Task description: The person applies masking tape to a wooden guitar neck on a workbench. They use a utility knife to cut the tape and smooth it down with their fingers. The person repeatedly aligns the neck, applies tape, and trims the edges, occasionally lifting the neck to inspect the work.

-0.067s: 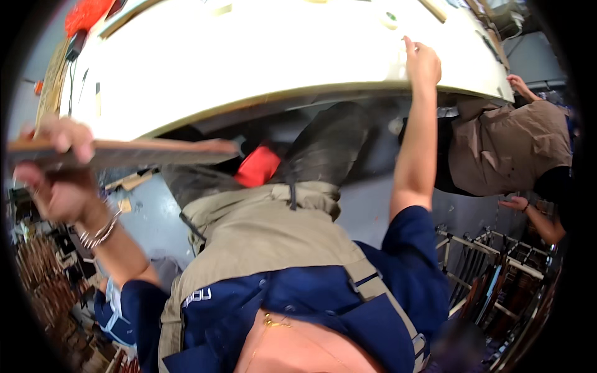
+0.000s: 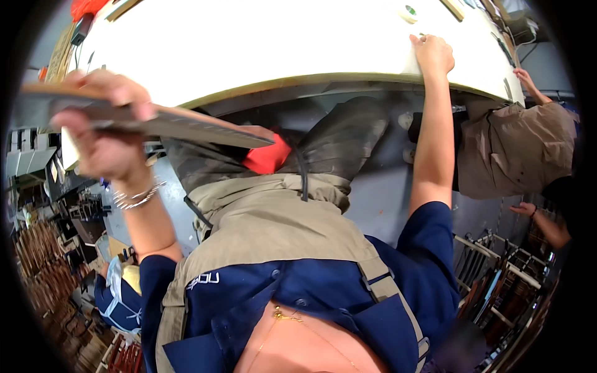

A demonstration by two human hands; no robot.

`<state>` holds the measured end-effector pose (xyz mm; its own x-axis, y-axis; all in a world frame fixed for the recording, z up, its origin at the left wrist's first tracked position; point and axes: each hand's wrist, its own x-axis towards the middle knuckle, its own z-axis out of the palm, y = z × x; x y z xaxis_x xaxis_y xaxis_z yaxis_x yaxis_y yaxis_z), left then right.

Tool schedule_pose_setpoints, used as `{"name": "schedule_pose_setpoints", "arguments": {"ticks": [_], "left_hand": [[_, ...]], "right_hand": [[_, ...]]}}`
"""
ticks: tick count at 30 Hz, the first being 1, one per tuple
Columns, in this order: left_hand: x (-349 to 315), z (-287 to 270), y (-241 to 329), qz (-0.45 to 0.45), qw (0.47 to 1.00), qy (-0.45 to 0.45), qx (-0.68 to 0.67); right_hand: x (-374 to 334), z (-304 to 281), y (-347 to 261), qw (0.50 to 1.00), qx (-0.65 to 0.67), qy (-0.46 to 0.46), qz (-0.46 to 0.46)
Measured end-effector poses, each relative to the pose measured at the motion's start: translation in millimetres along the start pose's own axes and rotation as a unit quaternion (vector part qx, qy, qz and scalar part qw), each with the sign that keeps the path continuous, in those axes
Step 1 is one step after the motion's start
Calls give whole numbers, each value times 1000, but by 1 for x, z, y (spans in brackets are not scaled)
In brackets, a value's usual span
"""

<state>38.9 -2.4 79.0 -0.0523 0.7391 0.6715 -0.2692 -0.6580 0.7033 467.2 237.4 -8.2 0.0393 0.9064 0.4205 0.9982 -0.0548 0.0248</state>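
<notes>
My left hand (image 2: pixel 109 124) is closed round a long, flat board (image 2: pixel 205 127) with a brown edge and a greyish face. Fingers lie over the top of it and the thumb is underneath. The board is held off the table at the left, its far end reaching across in front of my lap. My right hand (image 2: pixel 433 55) is at the front edge of the white table (image 2: pixel 280 37), fingers curled together; whatever they pinch is too small to make out. Just beyond that hand lies a roll of tape (image 2: pixel 408 13) with a green core.
Wooden strips (image 2: pixel 452 9) lie on the table's far side. A red bag (image 2: pixel 87 7) and a black adapter (image 2: pixel 82 28) are at its left corner. Another person in a brown apron (image 2: pixel 519 149) stands at the right. Racks of wooden parts (image 2: pixel 40 261) stand behind me.
My left hand and the board have shifted right, and the board now tilts down more toward its right end. My right hand appears slightly farther right, as the whole view has shifted too.
</notes>
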Motion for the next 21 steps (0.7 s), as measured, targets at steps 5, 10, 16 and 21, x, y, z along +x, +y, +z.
{"name": "schedule_pose_setpoints", "arguments": {"ticks": [5,10,16,21], "left_hand": [[-31,42,-77,-69,995,63,-45],[-52,54,-101,-219,971,93,-7],[-43,52,-117,-263,956,124,-48],[9,50,-101,-208,968,122,75]], "right_hand": [[-4,-17,1,993,114,11,-2],[-54,-46,-33,600,772,-16,210],[-112,-88,-84,165,941,-290,56],[-122,-109,-136,598,795,2,-101]]}}
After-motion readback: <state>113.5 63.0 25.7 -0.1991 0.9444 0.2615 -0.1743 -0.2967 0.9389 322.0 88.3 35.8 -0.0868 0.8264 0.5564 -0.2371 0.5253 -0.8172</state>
